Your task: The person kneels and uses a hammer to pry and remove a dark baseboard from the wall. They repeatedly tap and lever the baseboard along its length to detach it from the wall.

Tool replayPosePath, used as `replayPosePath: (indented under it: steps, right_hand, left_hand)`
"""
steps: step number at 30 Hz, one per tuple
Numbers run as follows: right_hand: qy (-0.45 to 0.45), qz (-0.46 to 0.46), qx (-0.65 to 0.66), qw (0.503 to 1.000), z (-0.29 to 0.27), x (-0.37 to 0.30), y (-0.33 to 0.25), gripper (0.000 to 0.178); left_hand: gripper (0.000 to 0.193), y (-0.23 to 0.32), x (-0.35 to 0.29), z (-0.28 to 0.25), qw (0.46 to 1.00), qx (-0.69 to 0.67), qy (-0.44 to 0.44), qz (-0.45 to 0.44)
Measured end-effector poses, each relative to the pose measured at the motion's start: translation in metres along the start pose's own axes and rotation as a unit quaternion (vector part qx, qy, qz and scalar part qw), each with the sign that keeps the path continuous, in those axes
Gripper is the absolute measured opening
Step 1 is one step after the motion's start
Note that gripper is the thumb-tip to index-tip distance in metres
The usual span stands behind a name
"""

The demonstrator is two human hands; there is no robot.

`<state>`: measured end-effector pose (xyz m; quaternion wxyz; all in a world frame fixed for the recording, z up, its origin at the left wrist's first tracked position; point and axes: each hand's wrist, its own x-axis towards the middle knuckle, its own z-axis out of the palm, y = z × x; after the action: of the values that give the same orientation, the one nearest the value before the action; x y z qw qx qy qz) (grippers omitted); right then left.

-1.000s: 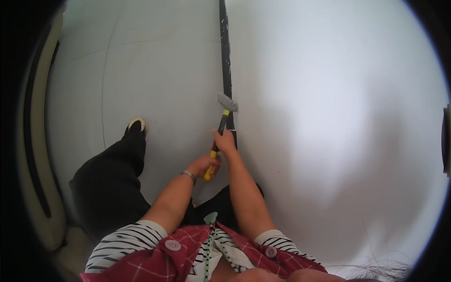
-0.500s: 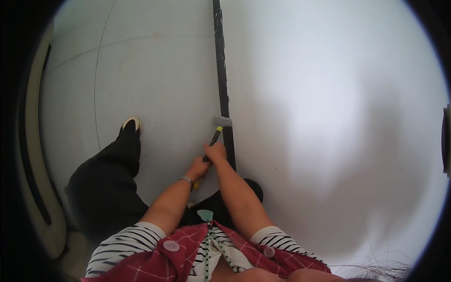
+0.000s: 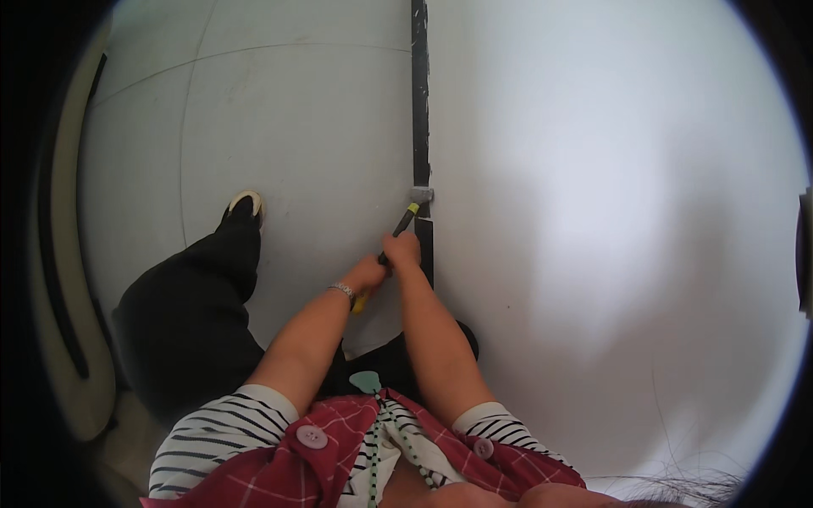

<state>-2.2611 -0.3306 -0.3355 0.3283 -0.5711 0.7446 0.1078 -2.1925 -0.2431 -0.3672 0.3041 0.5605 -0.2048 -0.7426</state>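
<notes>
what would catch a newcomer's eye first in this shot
Both hands grip one tool in mid-frame: the right hand high on the black and yellow handle, the left hand lower, the grey tool head against a dark strip running up where the pale floor meets the white wall. A black-trousered leg ending in a shoe stretches out on the left.

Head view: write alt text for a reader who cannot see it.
Seen from above, a person grips a hammer with both hands, the right hand higher on the black-and-yellow handle than the left hand, its metal head at a dark strip where the pale floor meets a white wall. One black-trousered leg ends in a dark shoe.
</notes>
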Motion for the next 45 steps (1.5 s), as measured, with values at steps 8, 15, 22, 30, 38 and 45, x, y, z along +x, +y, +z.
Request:
replayPosePath:
  steps: [8, 15, 22, 30, 38, 45]
  right_hand:
    - [0.015, -0.012, -0.043, 0.999, 0.004, -0.008, -0.005, 0.042]
    - [0.003, -0.002, -0.019, 1.0, 0.01, 0.008, 0.001, 0.044]
    - [0.017, -0.039, -0.073, 0.996, 0.006, 0.001, 0.009, 0.045]
    - [0.054, -0.146, 0.144, 0.977, 0.049, 0.063, 0.053, 0.031]
    - [-0.196, 0.074, 0.532, 0.82, 0.071, 0.086, 0.059, 0.014]
    - [-0.102, 0.214, 0.495, 0.836, 0.094, 0.1, 0.084, 0.02]
  left_hand:
    - [0.025, -0.01, 0.004, 0.001, 1.0, 0.011, 0.005, -0.022]
    - [0.024, -0.011, 0.015, -0.004, 0.999, 0.003, -0.025, -0.028]
    - [0.028, -0.023, 0.014, 0.018, 0.997, 0.003, 0.07, 0.023]
    - [0.024, -0.055, 0.057, 0.039, 0.922, 0.176, 0.297, 0.172]
    - [0.023, -0.079, 0.087, -0.01, 0.999, 0.002, 0.009, -0.033]
    - [0.03, -0.126, 0.109, 0.021, 0.977, 0.165, 0.128, 0.046]
